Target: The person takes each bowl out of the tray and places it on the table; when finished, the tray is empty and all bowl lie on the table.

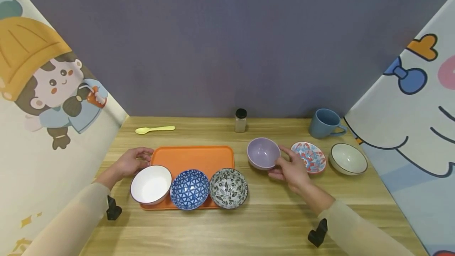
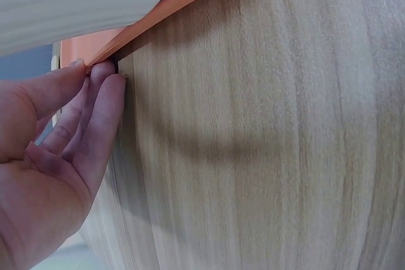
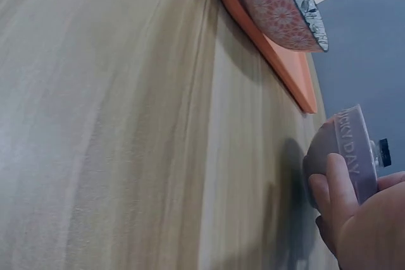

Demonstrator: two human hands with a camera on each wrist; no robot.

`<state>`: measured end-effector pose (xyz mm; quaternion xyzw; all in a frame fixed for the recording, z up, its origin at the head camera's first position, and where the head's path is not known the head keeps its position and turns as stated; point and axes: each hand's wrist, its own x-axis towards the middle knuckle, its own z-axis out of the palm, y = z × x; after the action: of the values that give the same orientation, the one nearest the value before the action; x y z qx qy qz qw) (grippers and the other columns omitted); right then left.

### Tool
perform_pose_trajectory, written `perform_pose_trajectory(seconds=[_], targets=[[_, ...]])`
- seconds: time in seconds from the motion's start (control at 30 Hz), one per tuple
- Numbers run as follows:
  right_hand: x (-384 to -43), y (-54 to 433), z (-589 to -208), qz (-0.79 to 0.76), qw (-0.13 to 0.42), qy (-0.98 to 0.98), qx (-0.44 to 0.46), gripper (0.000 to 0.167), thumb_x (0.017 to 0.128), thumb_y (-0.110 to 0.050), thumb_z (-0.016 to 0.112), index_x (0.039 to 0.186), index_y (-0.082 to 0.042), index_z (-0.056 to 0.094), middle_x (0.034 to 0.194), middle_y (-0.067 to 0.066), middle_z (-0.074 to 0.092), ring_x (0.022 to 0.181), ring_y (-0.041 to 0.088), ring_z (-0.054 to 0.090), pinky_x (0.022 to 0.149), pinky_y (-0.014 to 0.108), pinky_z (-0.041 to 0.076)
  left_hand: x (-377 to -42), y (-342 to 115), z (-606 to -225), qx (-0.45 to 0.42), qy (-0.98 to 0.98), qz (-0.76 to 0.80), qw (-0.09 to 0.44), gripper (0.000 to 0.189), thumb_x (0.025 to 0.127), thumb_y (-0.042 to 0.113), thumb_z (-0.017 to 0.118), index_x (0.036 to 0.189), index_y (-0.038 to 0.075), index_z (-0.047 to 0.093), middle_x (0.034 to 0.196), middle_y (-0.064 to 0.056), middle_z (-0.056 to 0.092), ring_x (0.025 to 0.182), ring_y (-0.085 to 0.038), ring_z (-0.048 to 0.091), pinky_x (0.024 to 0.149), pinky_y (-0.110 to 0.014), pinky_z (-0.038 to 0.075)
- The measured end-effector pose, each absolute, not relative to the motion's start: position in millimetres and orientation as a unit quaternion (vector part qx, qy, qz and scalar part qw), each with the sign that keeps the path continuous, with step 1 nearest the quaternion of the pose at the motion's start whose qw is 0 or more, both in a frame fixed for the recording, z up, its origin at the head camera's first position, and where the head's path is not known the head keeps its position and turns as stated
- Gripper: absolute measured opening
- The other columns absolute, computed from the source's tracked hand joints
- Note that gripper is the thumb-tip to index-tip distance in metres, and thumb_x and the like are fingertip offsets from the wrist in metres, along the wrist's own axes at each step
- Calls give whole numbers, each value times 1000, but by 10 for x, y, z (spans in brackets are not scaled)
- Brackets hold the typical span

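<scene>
Orange tray (image 1: 193,157) partly hidden by three bowls (image 1: 190,189), purple bowl (image 1: 263,153) partly behind right hand (image 1: 293,171)

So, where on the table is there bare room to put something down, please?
The widest bare patch is in front of the orange tray. Another lies between the yellow spoon and the shaker. It is crowded at right: purple bowl, right hand, patterned plate, pale bowl, blue mug.

Glossy purple bowl (image 1: 262,152), seemingly plastic tray (image 1: 193,157)

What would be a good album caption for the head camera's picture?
Beside the white bowl, the left hand grips the orange tray; the right hand holds the purple bowl.
</scene>
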<state>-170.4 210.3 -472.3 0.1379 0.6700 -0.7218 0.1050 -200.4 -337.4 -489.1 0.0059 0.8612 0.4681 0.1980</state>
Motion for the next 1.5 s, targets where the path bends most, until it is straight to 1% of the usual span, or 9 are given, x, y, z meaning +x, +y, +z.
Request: perform_pose_trajectory(seconds=[0.13,0.3,0.4,0.77,0.87,1.0,1.17,1.37,1.5], targets=[[-1672,2116,-4787,-718,107,671,149,74,93,4,49,163,-12,29,138,42,47,74,32,76,74,45,62,-2000,-3371,-4897,5,862,467,200,50,97,-7,58,145,-10,45,116,-25,59,86,-19,63,64,-32,57],[-1638,2136,-4835,-716,111,672,153,71,96,3,50,162,-14,30,142,40,47,76,32,76,75,45,62,-2002,-3359,-4895,4,866,458,202,50,97,-6,59,145,-10,45,116,-25,60,87,-20,63,66,-32,57],[-1620,2141,-4847,-718,116,669,150,69,98,1,51,162,-15,31,140,41,49,77,31,76,76,46,62,-2000,-3353,-4893,-1,867,455,205,50,97,-5,59,145,-9,45,117,-25,60,87,-20,63,66,-33,57],[-1632,2137,-4784,-713,119,679,127,67,101,-2,50,162,-14,27,137,40,52,89,32,75,81,53,60,-2072,-3354,-4806,12,870,449,201,51,94,-7,58,144,-10,45,115,-25,60,93,-22,62,67,-32,57],[-1647,2154,-4755,-708,120,685,122,68,100,-3,51,163,-15,26,140,37,51,92,31,74,81,54,60,-2108,-3335,-4790,11,874,443,200,51,95,-7,58,145,-9,45,117,-25,60,94,-23,62,68,-32,57],[-1651,2189,-4719,-692,127,701,113,71,101,-5,52,164,-16,22,150,33,46,98,32,73,81,54,60,-2147,-3315,-4796,9,875,440,201,52,94,-7,57,145,-9,45,118,-25,59,97,-24,62,69,-32,57],[-1636,2222,-4636,-652,145,740,78,73,103,-7,54,165,-13,17,157,31,39,108,34,69,82,51,61,-2147,-3325,-4811,3,876,438,203,52,95,-7,58,145,-9,45,118,-25,59,97,-25,63,69,-32,58],[-1612,2306,-4456,-604,144,783,33,73,99,-6,59,162,-7,24,152,33,43,114,29,64,83,48,61,-2120,-3346,-4831,-3,872,442,209,53,95,-5,59,146,-8,44,120,-25,59,97,-23,63,69,-33,58],[-1596,2370,-4325,-559,126,820,4,67,99,-12,63,159,-5,33,147,30,49,113,23,63,83,41,61,-2104,-3359,-4841,-6,871,443,212,53,95,-5,59,146,-8,44,120,-25,59,95,-23,63,69,-33,58]])
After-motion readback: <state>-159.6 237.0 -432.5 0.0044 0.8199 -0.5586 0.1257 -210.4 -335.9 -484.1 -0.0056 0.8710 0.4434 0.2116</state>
